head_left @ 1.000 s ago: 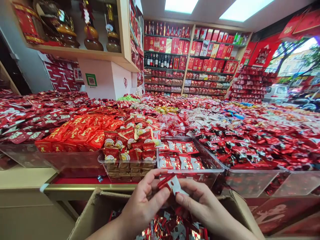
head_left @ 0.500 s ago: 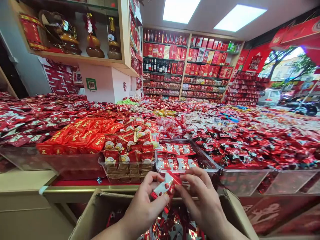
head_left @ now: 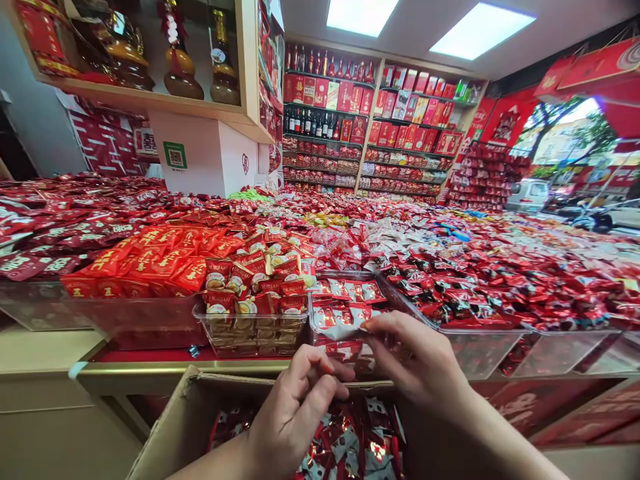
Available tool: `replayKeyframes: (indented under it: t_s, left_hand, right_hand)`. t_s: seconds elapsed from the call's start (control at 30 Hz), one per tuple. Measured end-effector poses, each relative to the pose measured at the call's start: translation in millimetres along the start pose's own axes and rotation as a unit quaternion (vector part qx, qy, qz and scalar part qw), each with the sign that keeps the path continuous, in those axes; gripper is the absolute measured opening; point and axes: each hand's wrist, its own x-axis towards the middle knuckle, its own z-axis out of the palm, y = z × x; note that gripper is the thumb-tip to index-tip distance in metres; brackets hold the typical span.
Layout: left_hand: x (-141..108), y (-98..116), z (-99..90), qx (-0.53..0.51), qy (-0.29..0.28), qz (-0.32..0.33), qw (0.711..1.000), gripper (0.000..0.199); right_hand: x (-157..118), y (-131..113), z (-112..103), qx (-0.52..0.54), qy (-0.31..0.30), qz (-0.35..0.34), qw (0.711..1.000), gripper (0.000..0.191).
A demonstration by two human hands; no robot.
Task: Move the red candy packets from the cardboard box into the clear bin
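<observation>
One cardboard box, nearest, holds many small packets. Beyond it, left, one clear bin is heaped with durian sweets. The left hand is half open, nothing visible in it. One white packet, long axis left-right, points left from the right hand's pinch, over one tub's near edge.

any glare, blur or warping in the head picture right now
Head view, top: the ceiling light panels are washed out white; head view, bottom: highlights glint off the wrapped packets in the cardboard box; head view, centre: the pale packet at the right hand looks slightly blurred; head view, upper left: the wall cabinet leans and looks stretched, likely wide-angle distortion.
</observation>
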Motion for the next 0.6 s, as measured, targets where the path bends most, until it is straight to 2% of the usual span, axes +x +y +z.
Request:
replayKeyframes:
  t_s: [0.13, 0.2, 0.23, 0.27, 0.33, 0.43, 0.6]
  left_hand:
    - [7, -4, -3.3, 0.056, -0.008, -0.036, 0.998, 0.014]
    - [10, -5, -6.4, 0.118, -0.048, -0.044, 0.991, 0.012]
    - [10, -5, -7.7, 0.169, -0.075, -0.033, 0.982, 0.011]
    - [10, -5, -8.6, 0.224, -0.101, -0.013, 0.969, 0.011]
    - [9, -5, -9.5, 0.312, -0.15, 0.04, 0.937, 0.014]
    - [6, -4, -9.6, 0.36, -0.18, 0.096, 0.91, 0.017]
    - [4, -5, -10.8, 0.37, -0.179, 0.085, 0.908, 0.018]
  right_hand:
    - [23, 14, -14, -0.02, 0.016, -0.019, 0.999, 0.01]
    - [35, 23, -19, -0.046, 0.024, -0.009, 0.999, 0.007]
    - [40, 29, -20, -0.056, 0.006, 0.009, 0.998, 0.005]
    - [45, 35, -20, -0.067, -0.026, 0.033, 0.997, 0.005]
    - [53, 47, -14, -0.092, -0.131, 0.085, 0.983, 0.005]
    - [59, 61, 3, -0.123, -0.263, 0.118, 0.95, 0.01]
    - [61, 70, 19, -0.087, -0.348, 0.129, 0.925, 0.006]
